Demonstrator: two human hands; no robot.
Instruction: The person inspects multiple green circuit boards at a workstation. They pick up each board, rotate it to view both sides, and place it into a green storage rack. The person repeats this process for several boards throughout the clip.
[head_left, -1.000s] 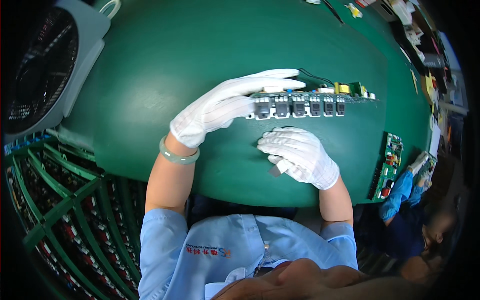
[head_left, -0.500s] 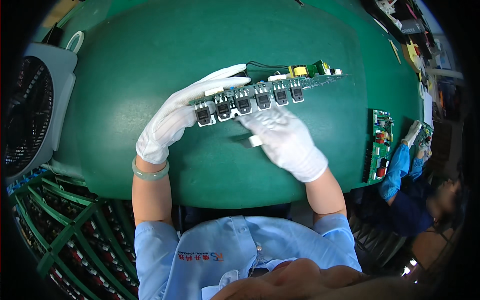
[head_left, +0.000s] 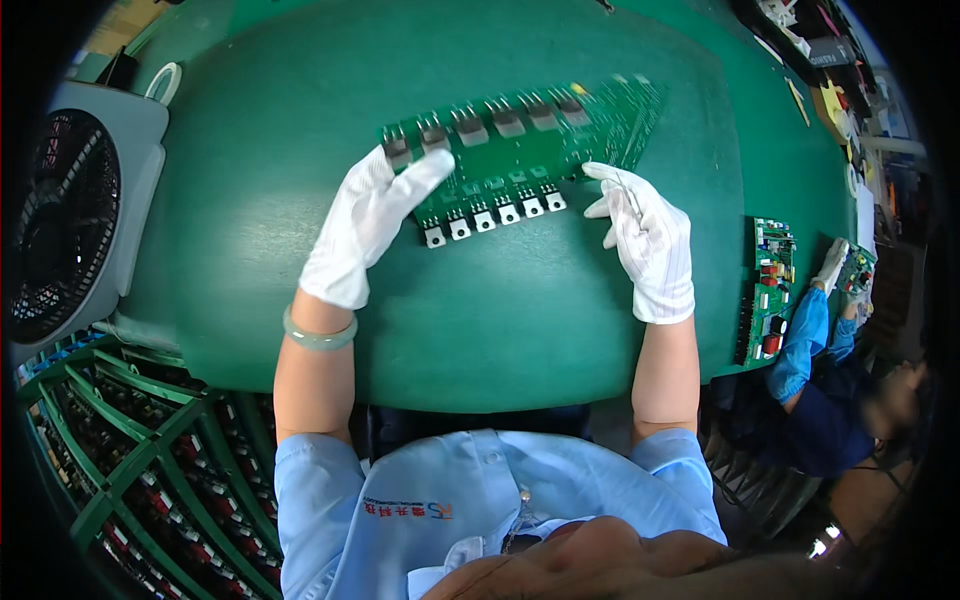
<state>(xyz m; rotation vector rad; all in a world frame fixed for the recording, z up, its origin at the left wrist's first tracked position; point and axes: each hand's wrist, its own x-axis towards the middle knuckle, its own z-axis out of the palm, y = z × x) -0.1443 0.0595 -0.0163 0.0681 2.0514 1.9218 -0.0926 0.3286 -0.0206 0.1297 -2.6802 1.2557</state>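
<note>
A green circuit board [head_left: 520,155] is held tilted above the green table, its underside with solder points turned toward me. Black transistors run along its upper edge, and several metal-tabbed transistors [head_left: 508,214] stick out along its lower edge. My left hand [head_left: 365,215], in a white glove, grips the board's left end with the thumb across its face. Close to the lower right edge is my gloved right hand [head_left: 650,235], fingers bent around a thin silvery tool [head_left: 630,197]; its exact kind is unclear. Whether its fingertips touch the board is hard to make out.
Another populated board [head_left: 770,290] lies on the table [head_left: 480,345] to the right. Beyond it, a co-worker with blue sleeves [head_left: 800,330] handles a small board [head_left: 857,268]. A grey fan [head_left: 130,210] stands at left, above a green rack [head_left: 150,455] full of boards.
The board has been tipped so that its underside faces me. My left thumb has come over its face. My right hand has moved from beneath the board to its right side.
</note>
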